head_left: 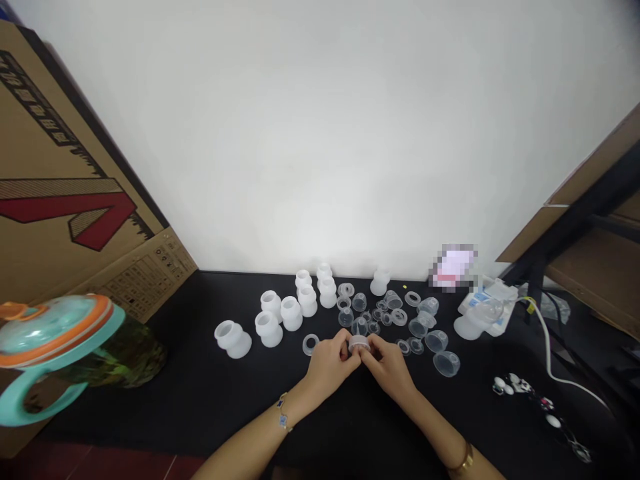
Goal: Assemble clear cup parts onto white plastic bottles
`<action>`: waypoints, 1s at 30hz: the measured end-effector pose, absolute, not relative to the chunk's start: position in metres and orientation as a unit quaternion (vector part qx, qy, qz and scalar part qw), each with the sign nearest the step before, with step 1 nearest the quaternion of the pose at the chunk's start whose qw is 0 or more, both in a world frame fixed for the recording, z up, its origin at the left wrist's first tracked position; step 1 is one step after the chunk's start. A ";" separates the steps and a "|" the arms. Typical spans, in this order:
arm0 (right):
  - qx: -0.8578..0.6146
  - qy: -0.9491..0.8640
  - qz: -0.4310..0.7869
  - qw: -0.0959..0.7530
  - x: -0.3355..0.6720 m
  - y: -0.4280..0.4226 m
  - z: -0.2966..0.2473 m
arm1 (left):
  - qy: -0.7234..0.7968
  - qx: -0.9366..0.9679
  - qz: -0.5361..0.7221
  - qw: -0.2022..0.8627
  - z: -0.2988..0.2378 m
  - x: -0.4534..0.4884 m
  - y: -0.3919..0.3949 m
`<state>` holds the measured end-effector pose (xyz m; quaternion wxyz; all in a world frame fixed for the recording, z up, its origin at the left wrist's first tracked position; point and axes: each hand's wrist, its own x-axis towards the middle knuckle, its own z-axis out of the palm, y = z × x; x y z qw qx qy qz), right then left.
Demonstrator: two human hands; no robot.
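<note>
Left hand (327, 363) and right hand (393, 368): fingertips of both pinching one small, round, whitish plastic piece (359, 343) between them, over the black tabletop (175, 407). From afar I also list: white, waisted plastic bottles (291, 315), leftward; clear, domed plastic cups (447, 364), rightward.

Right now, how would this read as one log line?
left hand: gripping translucent piece | right hand: gripping same piece | nearby: white bottles, clear cups

Workshop-like spot: black table (200, 400), white containers (269, 331), clear plastic parts (447, 365), cardboard box (55, 157).
</note>
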<state>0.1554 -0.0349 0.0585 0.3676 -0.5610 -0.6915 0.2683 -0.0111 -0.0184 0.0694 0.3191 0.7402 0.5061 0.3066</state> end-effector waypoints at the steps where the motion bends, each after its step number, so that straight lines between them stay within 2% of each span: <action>1: -0.562 -0.691 0.269 0.368 0.155 -0.035 0.058 | 0.507 0.741 0.305 0.319 0.069 -0.011 -0.018; 30: -0.570 -0.696 0.238 0.365 0.155 -0.035 0.058 | 0.514 0.744 0.294 0.310 0.071 -0.010 -0.019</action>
